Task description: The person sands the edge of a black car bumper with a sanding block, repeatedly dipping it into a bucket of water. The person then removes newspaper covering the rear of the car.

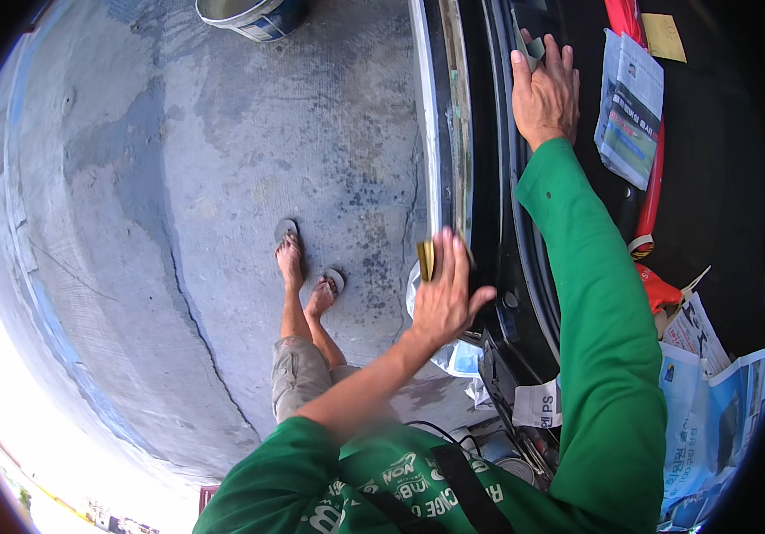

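My left hand presses a folded yellow sheet against the long, pale-and-dark edge strip of a dark vehicle body, its fingers over the sheet and thumb out to the side. Higher up, my right hand grips a folded grey-green sheet on the dark rim beside a black rubber seal. Part of that sheet is hidden by my fingers. Right of that hand lie a folded newspaper, a red tube-like item and a small tan paper square.
A bucket stands on the cracked concrete floor at the top. My feet in flip-flops are on the floor to the left of the vehicle. Newspapers, an orange-red item and assorted clutter fill the lower right.
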The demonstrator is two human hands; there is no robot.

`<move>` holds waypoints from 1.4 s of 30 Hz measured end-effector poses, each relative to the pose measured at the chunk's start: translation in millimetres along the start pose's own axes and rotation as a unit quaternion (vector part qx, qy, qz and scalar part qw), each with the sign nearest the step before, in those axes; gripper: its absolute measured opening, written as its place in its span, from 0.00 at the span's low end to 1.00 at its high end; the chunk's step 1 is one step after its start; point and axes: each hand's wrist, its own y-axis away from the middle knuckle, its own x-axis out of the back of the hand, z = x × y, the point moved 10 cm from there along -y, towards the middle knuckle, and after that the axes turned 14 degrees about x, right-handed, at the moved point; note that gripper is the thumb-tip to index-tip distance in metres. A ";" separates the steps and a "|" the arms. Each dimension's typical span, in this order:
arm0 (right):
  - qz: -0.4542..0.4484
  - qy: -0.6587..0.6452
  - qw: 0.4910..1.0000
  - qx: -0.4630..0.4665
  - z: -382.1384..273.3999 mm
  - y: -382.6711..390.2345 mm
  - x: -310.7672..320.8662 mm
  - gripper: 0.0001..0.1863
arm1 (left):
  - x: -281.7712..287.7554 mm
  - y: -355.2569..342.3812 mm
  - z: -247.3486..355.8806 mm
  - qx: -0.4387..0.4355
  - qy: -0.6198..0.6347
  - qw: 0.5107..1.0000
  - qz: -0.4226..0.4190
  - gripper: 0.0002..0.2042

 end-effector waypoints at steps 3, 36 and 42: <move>0.023 -0.012 0.999 0.020 -10.7 -6.6 2.9 0.29 | 74.4 -136.0 17.9 -0.020 0.004 0.993 0.121 0.48; -0.052 -0.067 0.996 -0.019 -23.1 -10.0 4.8 0.28 | 92.4 -224.0 -15.1 0.057 0.242 0.965 0.085 0.46; -0.096 -0.055 0.994 -0.018 -15.7 2.3 17.3 0.28 | 45.5 -127.1 -10.1 0.086 0.221 0.971 -0.026 0.52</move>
